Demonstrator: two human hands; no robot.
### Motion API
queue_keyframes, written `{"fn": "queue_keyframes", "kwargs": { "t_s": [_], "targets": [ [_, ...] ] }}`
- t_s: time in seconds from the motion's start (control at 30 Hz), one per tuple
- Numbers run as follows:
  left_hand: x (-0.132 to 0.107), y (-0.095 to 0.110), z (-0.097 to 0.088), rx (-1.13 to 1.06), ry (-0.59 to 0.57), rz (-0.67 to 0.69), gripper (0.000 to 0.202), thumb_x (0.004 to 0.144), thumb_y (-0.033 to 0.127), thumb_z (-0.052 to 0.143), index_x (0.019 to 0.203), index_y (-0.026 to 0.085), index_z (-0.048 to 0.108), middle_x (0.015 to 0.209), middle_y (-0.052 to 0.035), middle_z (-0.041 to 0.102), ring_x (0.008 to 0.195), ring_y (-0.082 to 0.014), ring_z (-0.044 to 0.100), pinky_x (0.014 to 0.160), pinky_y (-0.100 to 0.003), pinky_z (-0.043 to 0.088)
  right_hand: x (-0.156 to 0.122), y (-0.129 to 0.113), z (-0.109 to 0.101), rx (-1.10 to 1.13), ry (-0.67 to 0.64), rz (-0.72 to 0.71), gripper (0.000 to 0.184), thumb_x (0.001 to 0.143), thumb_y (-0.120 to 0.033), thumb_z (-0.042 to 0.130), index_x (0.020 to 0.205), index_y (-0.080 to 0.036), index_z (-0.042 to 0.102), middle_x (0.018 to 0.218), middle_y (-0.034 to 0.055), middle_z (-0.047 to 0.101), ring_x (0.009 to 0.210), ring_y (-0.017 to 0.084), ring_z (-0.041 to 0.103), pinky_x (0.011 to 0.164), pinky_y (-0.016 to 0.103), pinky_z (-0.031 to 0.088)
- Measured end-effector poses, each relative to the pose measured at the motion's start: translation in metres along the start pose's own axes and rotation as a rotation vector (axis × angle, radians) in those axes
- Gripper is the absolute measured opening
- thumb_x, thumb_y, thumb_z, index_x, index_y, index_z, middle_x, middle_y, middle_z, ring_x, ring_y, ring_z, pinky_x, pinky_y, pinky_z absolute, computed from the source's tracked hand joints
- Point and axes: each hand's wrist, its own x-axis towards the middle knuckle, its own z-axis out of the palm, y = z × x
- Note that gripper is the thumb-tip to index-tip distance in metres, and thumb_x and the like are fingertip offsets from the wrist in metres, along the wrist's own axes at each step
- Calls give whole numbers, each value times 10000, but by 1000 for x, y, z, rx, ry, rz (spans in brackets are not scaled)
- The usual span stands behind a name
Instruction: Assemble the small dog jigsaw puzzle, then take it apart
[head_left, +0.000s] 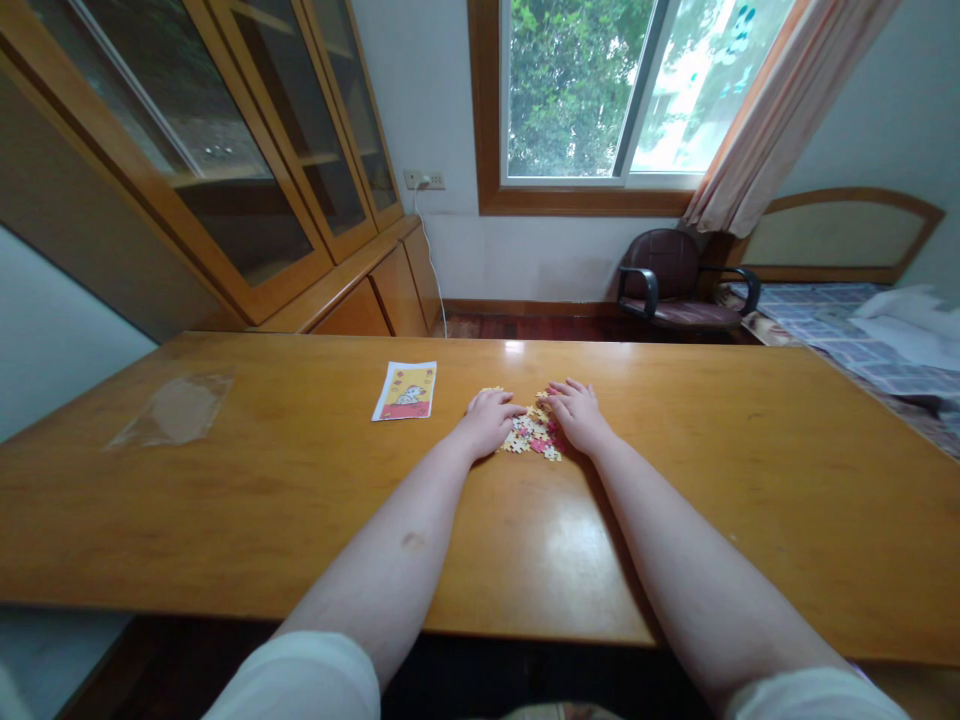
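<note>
A small heap of jigsaw puzzle pieces [531, 432], white, yellow and pink, lies on the wooden table [300, 520] between my hands. My left hand [491, 420] rests at the heap's left side, palm down, its fingers stretched toward the pieces. On the opposite side my right hand [577, 415] lies over the heap's right edge with fingers spread. Both hands touch the pile, and some pieces are hidden under them. Left of the pile is a picture card [406, 391] with a white cartoon animal on yellow and pink.
A clear plastic bag [176, 410] lies flat on the table's left part. Beyond the table stand a glass-door cabinet [330, 250], an armchair [667, 275] and a bed [840, 320]. A white cord [433, 250] hangs from the wall socket.
</note>
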Motion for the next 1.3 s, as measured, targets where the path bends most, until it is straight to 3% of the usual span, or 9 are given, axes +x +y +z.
{"fn": "queue_keyframes", "kwargs": {
  "t_s": [0.17,0.27,0.5,0.7,0.9,1.13,1.3],
  "targets": [
    [0,0,0,-20,4,-8,417,888,210,443,1220,298,680,1378,-55,549,1291,-257,431,1148,-451,292,2,3,-2,70,107,40,496,995,-380,294,967,-254,773,1239,38,665,1294,280,437,1143,550,158],
    [0,0,0,-26,9,-4,412,886,209,445,1208,303,684,1369,-46,558,1285,-251,436,1148,-452,293,3,4,-1,99,87,18,528,996,-378,285,860,-264,782,1196,28,684,1273,267,457,1141,530,166],
    [-1,2,-2,-31,21,-12,412,891,217,445,1237,276,661,1373,-59,555,1290,-245,439,1137,-436,312,4,7,3,36,71,49,490,999,-402,292,1013,-264,762,1267,34,647,1294,271,425,1130,522,183],
    [-1,2,-2,-35,35,-32,415,892,228,452,1267,249,628,1386,-68,547,1295,-239,439,1131,-424,322,3,6,0,66,74,15,530,998,-395,290,835,-268,778,1173,23,689,1266,270,452,1129,542,165],
    [-2,3,-2,-30,15,-20,391,891,228,453,1208,282,675,1374,-63,548,1292,-252,435,1135,-441,309,4,6,2,9,76,73,492,994,-400,294,994,-260,766,1273,42,642,1295,290,418,1126,558,170],
    [-2,3,-2,-3,-7,-26,407,908,260,440,1256,278,651,1396,-71,528,1312,-252,418,1142,-423,291,4,6,2,23,57,109,535,1004,-417,256,987,-258,766,1267,34,644,1300,300,413,1131,579,153],
    [-2,4,0,22,-21,-92,422,929,373,437,1323,338,583,1460,-53,473,1382,-287,339,1168,-531,184,2,2,0,-10,31,121,502,1003,-427,257,1153,-282,715,1375,45,567,1355,311,354,1139,600,129]
  ]
}}
